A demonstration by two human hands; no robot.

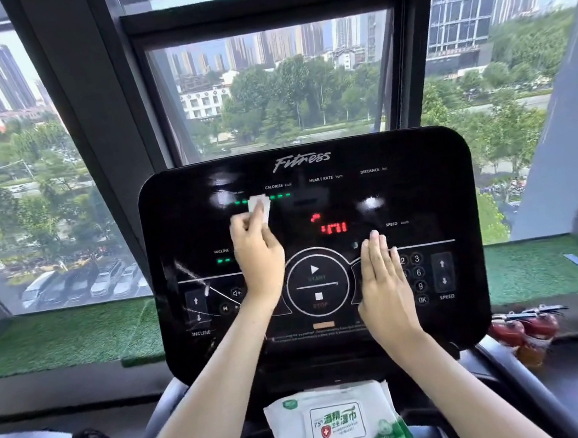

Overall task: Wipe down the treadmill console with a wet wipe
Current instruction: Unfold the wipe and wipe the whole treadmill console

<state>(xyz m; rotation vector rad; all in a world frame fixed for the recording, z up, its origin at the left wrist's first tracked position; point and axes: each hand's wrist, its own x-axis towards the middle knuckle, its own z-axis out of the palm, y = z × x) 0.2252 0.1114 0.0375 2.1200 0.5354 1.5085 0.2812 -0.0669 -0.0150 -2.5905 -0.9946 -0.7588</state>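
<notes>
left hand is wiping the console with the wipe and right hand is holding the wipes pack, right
Not quite: in the head view the right hand lies flat on the console; the wipes pack sits untouched below. The left hand does press the wet wipe to the console.

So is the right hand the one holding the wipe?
No, the left hand holds the wipe against the console; the right hand lies flat, empty.

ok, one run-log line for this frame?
phase: wiping | left hand: holds wet wipe on console, upper left | right hand: flat, beside keypad | wipe pack: below console
</notes>
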